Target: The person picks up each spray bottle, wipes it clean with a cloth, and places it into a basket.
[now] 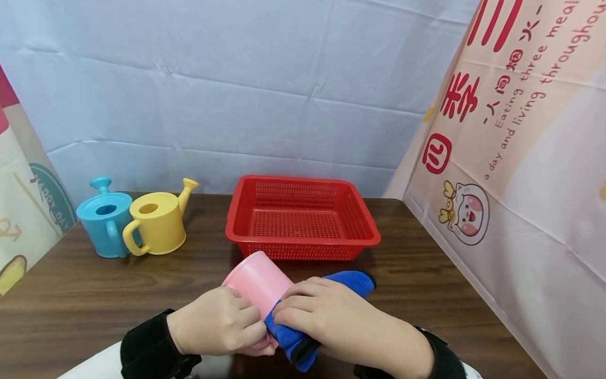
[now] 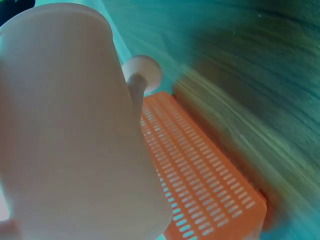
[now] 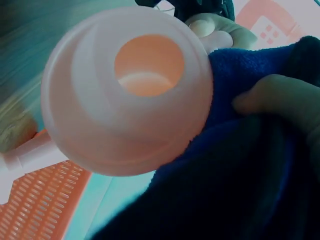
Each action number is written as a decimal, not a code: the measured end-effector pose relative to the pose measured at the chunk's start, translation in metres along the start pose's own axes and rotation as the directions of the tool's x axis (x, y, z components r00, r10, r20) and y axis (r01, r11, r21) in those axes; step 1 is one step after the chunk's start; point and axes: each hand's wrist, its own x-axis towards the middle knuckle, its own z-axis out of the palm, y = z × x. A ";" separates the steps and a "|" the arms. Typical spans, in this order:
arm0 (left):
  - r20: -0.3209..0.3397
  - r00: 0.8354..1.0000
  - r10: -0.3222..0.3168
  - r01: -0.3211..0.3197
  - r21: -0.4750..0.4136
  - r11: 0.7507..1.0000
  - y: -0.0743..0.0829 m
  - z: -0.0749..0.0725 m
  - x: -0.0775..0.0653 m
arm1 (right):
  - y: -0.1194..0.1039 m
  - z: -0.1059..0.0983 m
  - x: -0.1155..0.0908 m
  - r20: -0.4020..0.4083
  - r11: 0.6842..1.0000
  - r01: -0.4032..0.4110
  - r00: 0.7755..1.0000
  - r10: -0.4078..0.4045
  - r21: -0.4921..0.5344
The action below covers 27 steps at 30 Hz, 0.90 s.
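A pink watering can (image 1: 258, 281) is tilted on its side in front of the red basket. My left hand (image 1: 218, 321) grips it at the handle side, fingers curled. In the right wrist view the watering can (image 3: 130, 135) shows its round top opening, and its spout points off to the left. My right hand (image 1: 326, 310) holds a blue cloth (image 1: 352, 281) with black edging and presses it against the can's side. The cloth (image 3: 227, 75) bunches under my right thumb in the right wrist view.
A red perforated basket (image 1: 303, 241) stands just beyond my hands, nothing visible inside. Toward the back left, a blue watering can (image 1: 101, 231) and a yellow one (image 1: 163, 226) stand upright side by side. Printed cloth (image 1: 511, 200) hangs along the right table edge.
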 end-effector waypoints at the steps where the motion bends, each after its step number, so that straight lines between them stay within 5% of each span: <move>1: -0.001 1.000 0.002 -0.002 0.004 1.000 0.001 0.001 0.000 | 0.001 0.001 0.001 0.003 1.000 -0.010 1.000 0.009 0.006; 17: 0.056 0.994 0.095 -0.091 -0.058 0.994 0.018 0.012 0.003 | 0.021 0.016 0.043 -0.002 0.992 -0.121 0.993 0.121 0.041; 22: 0.082 0.992 0.098 -0.087 -0.129 0.988 0.019 0.010 0.004 | 0.026 0.018 0.042 0.038 0.975 -0.159 0.987 0.155 0.156; 27: 0.066 0.997 0.044 -0.038 -0.089 0.995 0.015 0.005 0.000 | 0.029 0.013 0.029 0.067 0.947 -0.165 0.986 0.152 0.275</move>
